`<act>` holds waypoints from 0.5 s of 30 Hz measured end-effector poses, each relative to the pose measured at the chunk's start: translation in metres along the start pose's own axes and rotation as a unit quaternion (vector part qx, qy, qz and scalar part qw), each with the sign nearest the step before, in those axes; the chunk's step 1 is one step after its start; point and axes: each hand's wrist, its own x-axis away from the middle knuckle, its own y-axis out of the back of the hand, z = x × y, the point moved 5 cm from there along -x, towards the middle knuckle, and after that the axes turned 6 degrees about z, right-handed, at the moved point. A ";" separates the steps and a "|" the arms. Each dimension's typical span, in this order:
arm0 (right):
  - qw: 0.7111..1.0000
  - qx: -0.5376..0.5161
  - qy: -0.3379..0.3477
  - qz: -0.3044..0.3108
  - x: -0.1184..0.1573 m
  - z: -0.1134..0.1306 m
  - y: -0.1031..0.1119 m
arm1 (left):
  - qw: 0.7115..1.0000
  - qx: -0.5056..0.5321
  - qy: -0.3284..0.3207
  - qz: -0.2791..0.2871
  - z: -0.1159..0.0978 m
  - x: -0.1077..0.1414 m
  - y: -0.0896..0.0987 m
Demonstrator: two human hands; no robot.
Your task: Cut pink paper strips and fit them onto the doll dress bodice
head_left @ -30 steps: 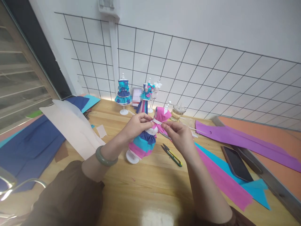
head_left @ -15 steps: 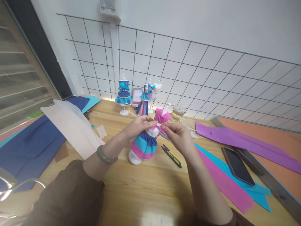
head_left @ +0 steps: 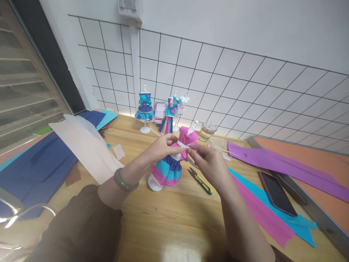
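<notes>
Head view: the left hand (head_left: 165, 148) and right hand (head_left: 209, 162) pinched a white strip (head_left: 182, 144) at the miniature dress form (head_left: 169, 173) by their fingertips; wooden tabletop (head_left: 163, 222) spread beneath them, black wire grid (head_left: 181, 38) and white wall (head_left: 231, 22) beyond.

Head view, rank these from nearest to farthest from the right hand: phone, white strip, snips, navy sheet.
1. White strip: at the fingertips of the right hand.
2. Snips: on the table, just below the hand in view.
3. Phone: off to the right.
4. Navy sheet: far left.
</notes>
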 end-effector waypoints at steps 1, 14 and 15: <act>1.000 0.012 0.002 -0.004 0.001 0.001 0.001 | 1.000 0.005 0.003 0.005 0.000 0.000 0.000; 0.990 0.098 0.052 -0.086 0.008 0.013 0.007 | 0.992 0.083 0.026 0.096 0.006 -0.005 0.009; 0.989 0.101 0.061 -0.093 0.009 0.014 0.007 | 0.990 0.092 0.024 0.105 0.006 -0.005 0.009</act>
